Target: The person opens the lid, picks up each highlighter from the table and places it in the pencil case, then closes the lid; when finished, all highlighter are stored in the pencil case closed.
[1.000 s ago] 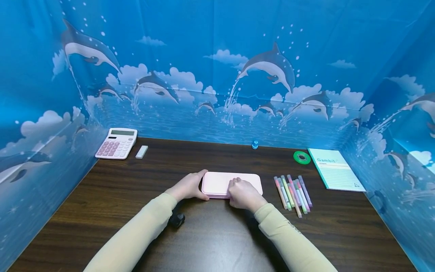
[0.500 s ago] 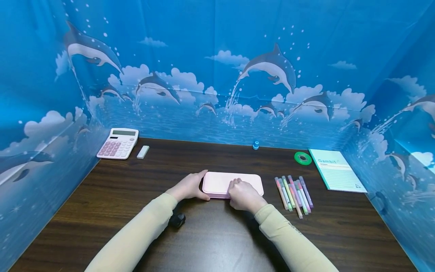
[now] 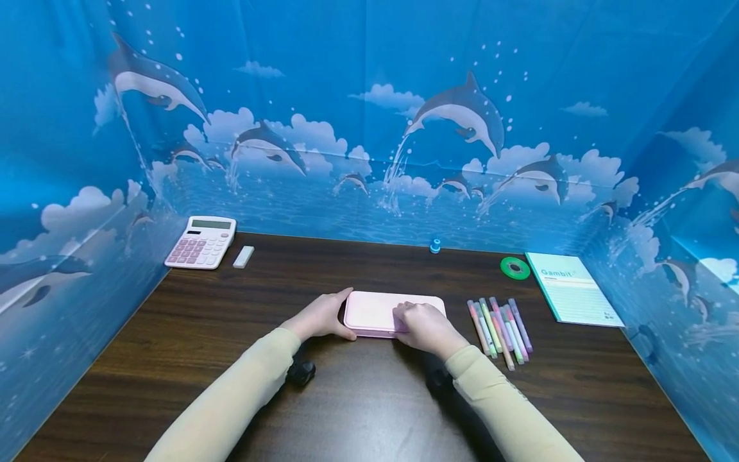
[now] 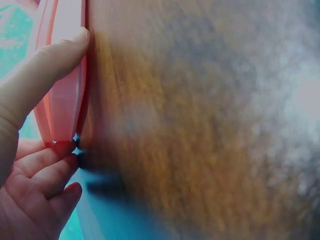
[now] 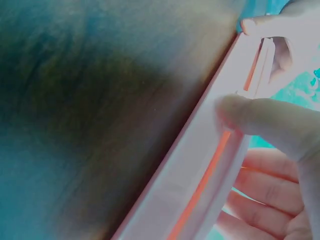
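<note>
A pale pink pencil case [image 3: 369, 309] lies flat on the dark wooden table [image 3: 358, 410]. My left hand [image 3: 319, 316] grips its left end; in the left wrist view the thumb [image 4: 55, 62] lies along the front side while the fingers bend around the end. At the front edge, right of the middle, is my right hand [image 3: 430, 328]. Its thumb [image 5: 280, 120] presses on the seam, which shows as an orange line, and its curled fingers lie over the lid. Whether a zip pull is pinched under that thumb, I cannot tell.
Several coloured markers [image 3: 501, 333] lie to the right of the case. Farther right are a green tape roll [image 3: 507, 266] and a notebook [image 3: 571, 289]. A calculator [image 3: 201, 242], a white eraser [image 3: 244, 256] and a small blue object [image 3: 435, 246] sit toward the back.
My right hand has slid a little to the right along the front edge of the pencil case. The left hand keeps its grip on the left end.
</note>
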{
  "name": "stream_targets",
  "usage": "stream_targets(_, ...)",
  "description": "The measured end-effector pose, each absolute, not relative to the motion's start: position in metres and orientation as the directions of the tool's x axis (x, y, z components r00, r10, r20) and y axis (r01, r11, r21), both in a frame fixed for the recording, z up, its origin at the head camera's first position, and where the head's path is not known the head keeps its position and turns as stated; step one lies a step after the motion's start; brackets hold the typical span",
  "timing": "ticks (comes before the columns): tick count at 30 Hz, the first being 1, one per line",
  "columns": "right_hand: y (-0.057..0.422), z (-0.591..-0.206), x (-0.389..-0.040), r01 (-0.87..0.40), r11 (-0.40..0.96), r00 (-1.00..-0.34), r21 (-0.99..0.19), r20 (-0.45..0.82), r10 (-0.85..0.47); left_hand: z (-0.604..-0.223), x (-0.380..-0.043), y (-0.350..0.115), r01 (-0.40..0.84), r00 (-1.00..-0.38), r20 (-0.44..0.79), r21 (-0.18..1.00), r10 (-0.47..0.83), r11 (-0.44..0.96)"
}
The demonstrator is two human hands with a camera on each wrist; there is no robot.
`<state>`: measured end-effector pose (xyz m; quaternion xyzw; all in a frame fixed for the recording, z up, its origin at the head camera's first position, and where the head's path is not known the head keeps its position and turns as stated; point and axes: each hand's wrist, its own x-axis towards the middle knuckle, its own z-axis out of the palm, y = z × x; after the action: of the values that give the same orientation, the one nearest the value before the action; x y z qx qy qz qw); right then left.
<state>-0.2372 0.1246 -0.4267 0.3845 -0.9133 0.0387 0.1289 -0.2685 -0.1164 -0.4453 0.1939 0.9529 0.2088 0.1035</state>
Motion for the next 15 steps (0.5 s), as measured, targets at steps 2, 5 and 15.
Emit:
stream_targets(2, 0.127, -0.426, -0.238, -0.715, 0.699, -0.674, 0.006, 0.26, -0.692, -0.445, -0.268, -0.116, 0.328, -0.903, -0.111, 0.447, 0.416, 0.832)
stream_targets(5, 0.129, -0.422, -0.24, -0.704, 0.71, -0.693, -0.037, 0.255, -0.674, -0.446, -0.267, -0.116, 0.33, -0.904, -0.097, 0.46, 0.416, 0.824)
stream_targets(15, 0.139, -0.403, -0.247, -0.565, 0.803, -0.804, -0.192, 0.346, -0.483, -0.45, -0.263, -0.123, 0.33, -0.911, -0.065, 0.481, 0.408, 0.812)
